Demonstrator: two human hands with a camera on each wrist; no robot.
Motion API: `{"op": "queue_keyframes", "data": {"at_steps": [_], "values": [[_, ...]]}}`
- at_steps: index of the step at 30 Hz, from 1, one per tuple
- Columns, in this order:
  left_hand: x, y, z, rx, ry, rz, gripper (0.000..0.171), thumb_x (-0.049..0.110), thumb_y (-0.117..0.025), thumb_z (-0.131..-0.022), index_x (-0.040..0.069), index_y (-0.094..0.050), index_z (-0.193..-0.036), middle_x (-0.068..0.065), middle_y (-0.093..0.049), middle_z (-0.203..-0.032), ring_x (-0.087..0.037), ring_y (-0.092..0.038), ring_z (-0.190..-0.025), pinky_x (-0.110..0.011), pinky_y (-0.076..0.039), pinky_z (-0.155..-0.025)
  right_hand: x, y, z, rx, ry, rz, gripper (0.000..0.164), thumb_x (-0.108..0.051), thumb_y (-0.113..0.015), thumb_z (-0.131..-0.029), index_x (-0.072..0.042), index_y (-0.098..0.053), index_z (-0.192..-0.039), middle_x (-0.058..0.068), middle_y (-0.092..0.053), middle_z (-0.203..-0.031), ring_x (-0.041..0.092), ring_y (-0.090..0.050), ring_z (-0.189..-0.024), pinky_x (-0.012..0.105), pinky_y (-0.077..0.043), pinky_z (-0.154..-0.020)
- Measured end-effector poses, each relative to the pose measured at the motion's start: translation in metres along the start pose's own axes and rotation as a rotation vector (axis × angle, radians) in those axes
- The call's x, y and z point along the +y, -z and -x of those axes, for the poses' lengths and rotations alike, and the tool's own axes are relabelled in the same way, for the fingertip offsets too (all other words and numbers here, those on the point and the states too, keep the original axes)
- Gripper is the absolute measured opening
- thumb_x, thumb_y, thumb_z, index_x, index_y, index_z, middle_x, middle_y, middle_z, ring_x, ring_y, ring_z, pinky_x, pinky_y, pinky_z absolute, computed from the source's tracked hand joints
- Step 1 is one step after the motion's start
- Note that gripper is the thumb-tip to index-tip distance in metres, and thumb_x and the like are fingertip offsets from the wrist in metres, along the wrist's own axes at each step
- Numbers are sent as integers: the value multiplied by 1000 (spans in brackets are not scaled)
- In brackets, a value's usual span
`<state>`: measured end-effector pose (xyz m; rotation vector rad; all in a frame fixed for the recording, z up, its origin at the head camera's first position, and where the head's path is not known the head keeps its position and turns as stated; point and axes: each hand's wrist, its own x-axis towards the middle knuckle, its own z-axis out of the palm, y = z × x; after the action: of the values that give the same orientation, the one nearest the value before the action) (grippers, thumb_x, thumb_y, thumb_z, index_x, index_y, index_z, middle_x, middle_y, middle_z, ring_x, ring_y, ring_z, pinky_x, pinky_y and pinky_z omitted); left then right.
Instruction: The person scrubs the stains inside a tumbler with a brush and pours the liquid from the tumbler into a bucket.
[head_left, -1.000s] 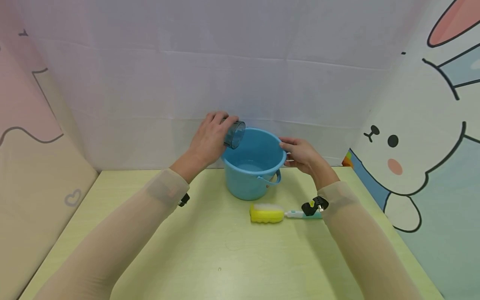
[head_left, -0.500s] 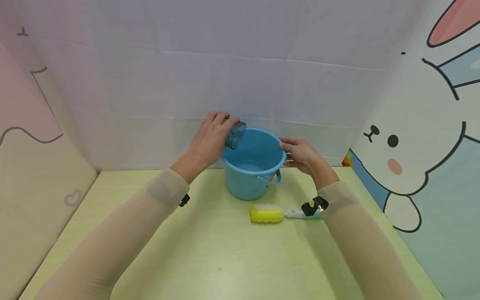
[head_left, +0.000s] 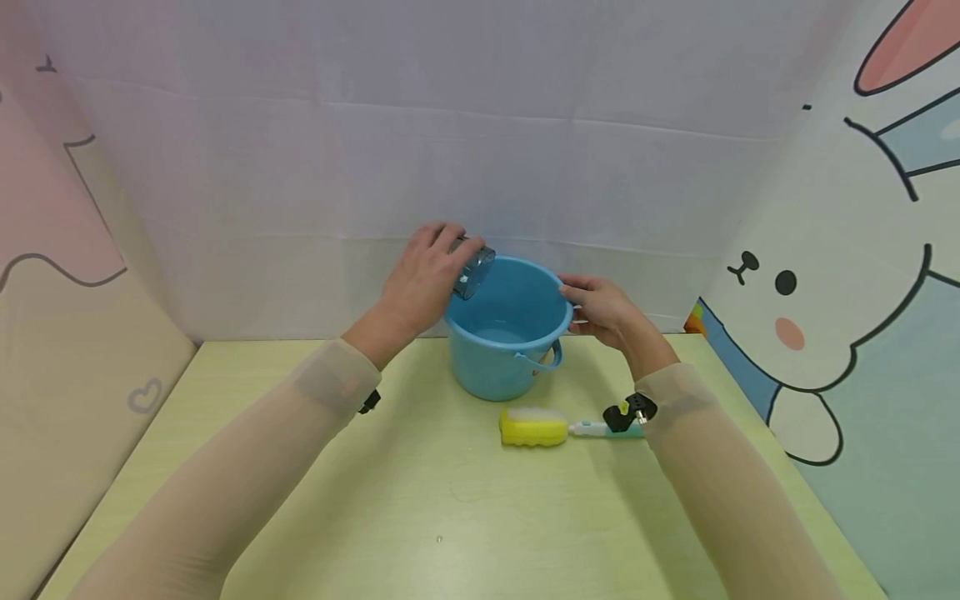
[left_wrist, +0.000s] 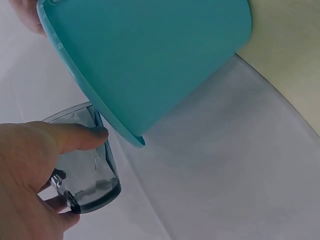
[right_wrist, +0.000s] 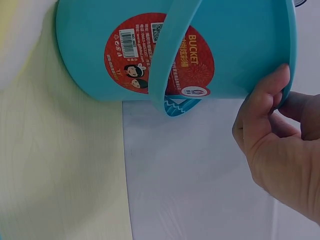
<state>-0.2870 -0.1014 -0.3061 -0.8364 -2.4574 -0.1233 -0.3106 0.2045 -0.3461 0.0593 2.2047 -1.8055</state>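
Observation:
A blue plastic bucket (head_left: 491, 367) stands on the table near the back, its handle (head_left: 542, 362) hanging down at the front right. My left hand (head_left: 424, 279) grips a clear grey-blue drinking cup (left_wrist: 87, 167), tipped with its mouth over the left part of the bucket's rim. In the left wrist view the thumb lies along the cup's side and the fingers wrap behind it. At the bucket's right side my right hand (head_left: 603, 312) holds the rim, pinching it between thumb and fingers, as the right wrist view shows. A red round label (right_wrist: 159, 55) is on the bucket's wall.
In front of the bucket lies a brush (head_left: 534, 427) with a yellow sponge-like head and a white and teal handle, partly hidden by the right wrist's camera. A white curtain-like wall (head_left: 300, 208) rises right behind the table (head_left: 360, 517).
My left hand has shifted slightly right, and the cup is turned a little further down over the bucket. My right hand and the bucket have stayed put.

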Motion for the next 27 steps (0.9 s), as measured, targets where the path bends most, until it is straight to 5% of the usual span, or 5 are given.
{"op": "queue_keyframes", "data": {"at_steps": [9,20,27], "values": [[1,-1,0,11,-83,-69,52,-10,-64,-100,12,-58,-148,-20,-54,-144,-45,-43,-141,-57,-34,-121,1,0,0,-1,2,4,50,-27,-52,-114,-14,-45,-162,18,-58,-135,15,-63,-78,25,-57,-67],[5,-2,-1,-25,-210,-264,70,-2,-78,-93,15,-53,-155,-19,-50,-151,-44,-37,-146,-58,-30,-124,1,0,0,-4,2,-2,49,-26,-51,-115,-14,-45,-162,21,-57,-138,16,-62,-78,25,-56,-66],[7,-3,0,-29,-236,-307,72,2,-81,-93,16,-51,-157,-18,-50,-153,-44,-35,-149,-57,-28,-125,1,0,1,1,3,-3,49,-26,-51,-115,-14,-46,-162,21,-57,-137,17,-63,-80,26,-57,-66]]}}
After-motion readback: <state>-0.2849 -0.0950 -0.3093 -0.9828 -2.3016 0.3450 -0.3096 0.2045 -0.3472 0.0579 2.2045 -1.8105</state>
